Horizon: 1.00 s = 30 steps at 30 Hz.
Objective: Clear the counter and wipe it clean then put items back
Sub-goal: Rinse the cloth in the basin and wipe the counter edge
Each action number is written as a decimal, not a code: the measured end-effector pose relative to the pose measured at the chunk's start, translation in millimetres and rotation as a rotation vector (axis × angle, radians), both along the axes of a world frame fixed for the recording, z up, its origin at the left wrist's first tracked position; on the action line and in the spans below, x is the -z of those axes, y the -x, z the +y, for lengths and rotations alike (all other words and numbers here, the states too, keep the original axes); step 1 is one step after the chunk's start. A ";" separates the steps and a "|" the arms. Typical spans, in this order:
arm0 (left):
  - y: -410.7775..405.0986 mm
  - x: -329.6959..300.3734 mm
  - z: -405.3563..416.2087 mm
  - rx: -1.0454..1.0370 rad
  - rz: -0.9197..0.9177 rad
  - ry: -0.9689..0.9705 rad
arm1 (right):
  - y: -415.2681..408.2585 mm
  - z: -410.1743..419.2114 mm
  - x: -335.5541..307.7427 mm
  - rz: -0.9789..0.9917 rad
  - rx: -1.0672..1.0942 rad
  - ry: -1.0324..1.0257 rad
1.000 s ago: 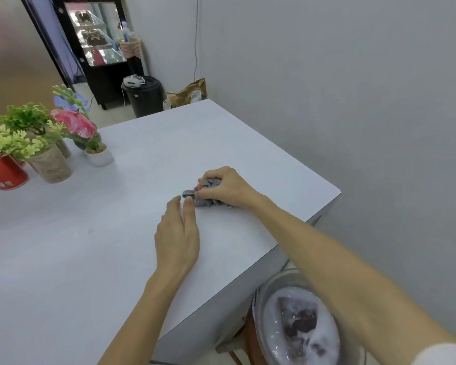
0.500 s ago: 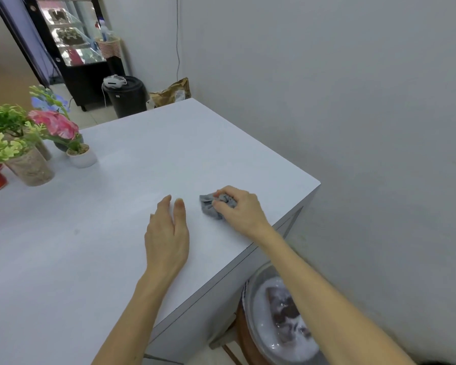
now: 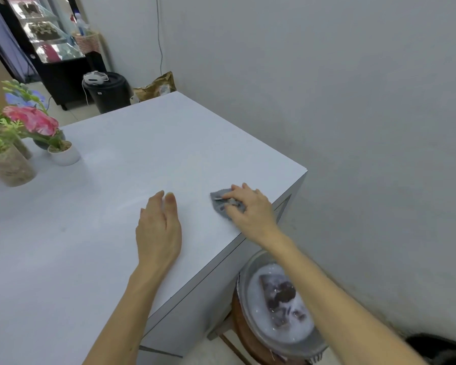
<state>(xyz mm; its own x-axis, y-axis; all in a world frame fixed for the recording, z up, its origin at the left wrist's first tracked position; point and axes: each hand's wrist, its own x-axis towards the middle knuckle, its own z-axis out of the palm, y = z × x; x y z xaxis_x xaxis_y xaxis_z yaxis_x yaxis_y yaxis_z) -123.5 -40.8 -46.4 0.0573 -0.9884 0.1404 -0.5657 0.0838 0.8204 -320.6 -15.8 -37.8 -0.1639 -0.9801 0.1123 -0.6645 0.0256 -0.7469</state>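
Observation:
A pale grey counter (image 3: 142, 159) fills the left and middle of the view. My right hand (image 3: 250, 209) presses a small grey cloth (image 3: 219, 204) flat onto the counter close to its right edge, fingers curled over the cloth. To the left of it, my left hand (image 3: 158, 230) rests palm down on the bare surface with fingers together and holds nothing. At the far left stand potted artificial flowers: a pink one in a white pot (image 3: 63, 154) and green ones in a rough beige pot (image 3: 11, 167).
Below the counter's right edge a glass bowl (image 3: 248, 275) of soapy water with a dark cloth in it sits on a wooden stool (image 3: 244, 335). A grey wall runs along the right. Beyond the far edge are a black bin (image 3: 108, 92), a brown bag (image 3: 156, 86) and a display cabinet (image 3: 45, 35).
My right hand has slid the cloth rightward across the counter, towards the right edge. The left hand has stayed flat in about the same spot. The view has shifted left to right.

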 end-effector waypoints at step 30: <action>62.2 -16.6 74.0 0.286 0.047 0.211 | 72.0 138.3 134.4 -0.517 0.836 -0.198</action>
<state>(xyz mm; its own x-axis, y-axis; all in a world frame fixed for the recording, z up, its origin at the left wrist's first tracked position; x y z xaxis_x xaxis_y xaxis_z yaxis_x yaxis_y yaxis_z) -185.7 33.2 -29.8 -0.2067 -0.9148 0.3470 -0.4569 0.4038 0.7926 -392.6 122.5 -172.2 -0.7911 -0.5214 -0.3200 0.0286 0.4909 -0.8707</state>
